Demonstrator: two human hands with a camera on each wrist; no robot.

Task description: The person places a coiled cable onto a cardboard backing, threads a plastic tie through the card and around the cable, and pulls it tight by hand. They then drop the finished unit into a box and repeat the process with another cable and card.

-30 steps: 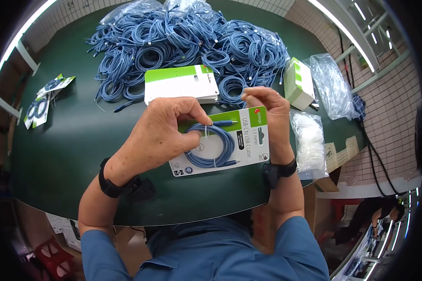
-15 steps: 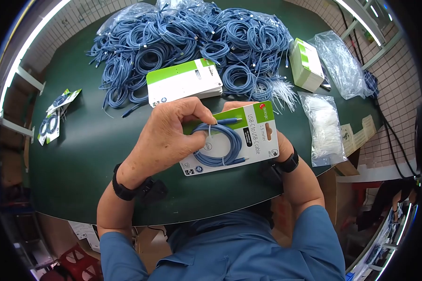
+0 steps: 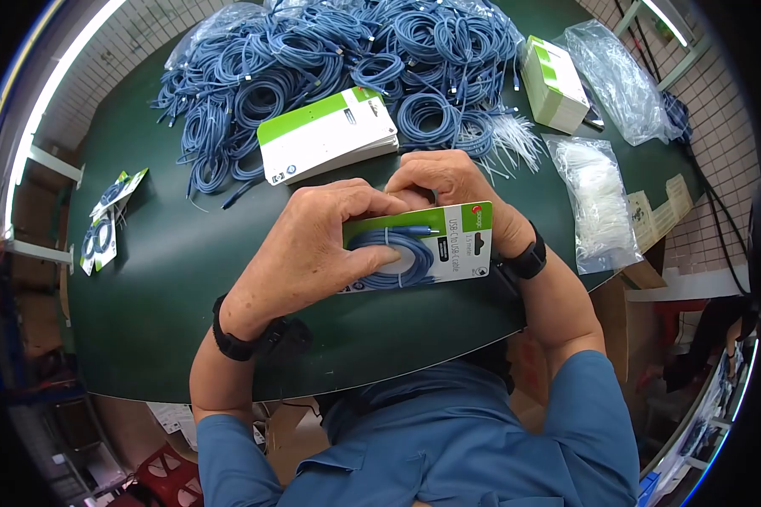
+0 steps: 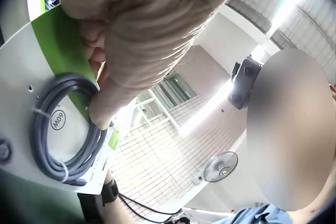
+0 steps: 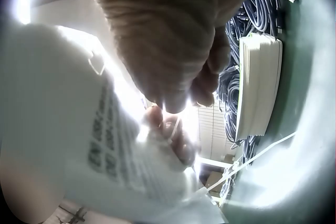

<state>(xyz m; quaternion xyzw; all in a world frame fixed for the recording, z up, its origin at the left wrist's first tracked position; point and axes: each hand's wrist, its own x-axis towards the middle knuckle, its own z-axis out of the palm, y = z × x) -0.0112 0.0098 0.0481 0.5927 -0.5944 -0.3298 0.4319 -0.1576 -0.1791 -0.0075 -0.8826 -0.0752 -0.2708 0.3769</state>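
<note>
My left hand (image 3: pixel 309 241) grips a green-and-white package card (image 3: pixel 475 218), thumb on the front across the coiled blue USB-C cable (image 3: pixel 420 269) and fingers behind. White cable ties hold the coil (image 4: pixel 44 140) flat on the card. My right hand (image 3: pixel 461 190) is behind the card's upper edge, its fingers curled close to the left fingertips. In the right wrist view a thin white cable tie (image 5: pixel 176 128) runs up to the right fingertips, which pinch its end. Another long tie (image 5: pixel 252 159) sticks out from the card's back, where print shows.
Ahead lies a stack of cards (image 3: pixel 321 152) before a large heap of blue cables (image 3: pixel 304 55). Loose white ties (image 3: pixel 516 144), a bag of ties (image 3: pixel 596 203), another card stack (image 3: pixel 556 84) and a clear plastic bag (image 3: pixel 626 89) are at right. Carded cables (image 3: pixel 101 241) lie at left.
The card has tilted, its lower edge foreshortened now. My left thumb has moved further over the coil. The right hand has come from the card's right side to behind its top edge, beside the left fingers.
</note>
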